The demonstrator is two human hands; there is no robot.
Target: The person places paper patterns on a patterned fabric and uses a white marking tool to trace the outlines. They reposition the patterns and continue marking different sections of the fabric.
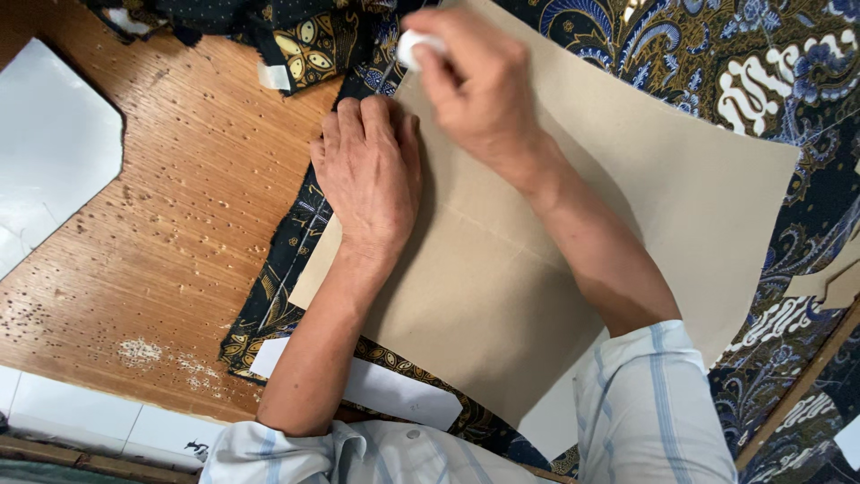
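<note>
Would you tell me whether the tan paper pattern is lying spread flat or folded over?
Spread flat: the tan paper pattern lies open on the patterned fabric, pressed by the left hand.

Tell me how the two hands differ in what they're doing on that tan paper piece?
The left hand lies flat, palm down, pressing the tan paper near its left edge; the right hand is raised at the paper's top edge, fingers curled. The left hand holds nothing; the right hand pinches a small white piece, perhaps chalk. Both rest over the paper, which lies on dark patterned cloth, and both arms wear rolled striped sleeves.
</note>
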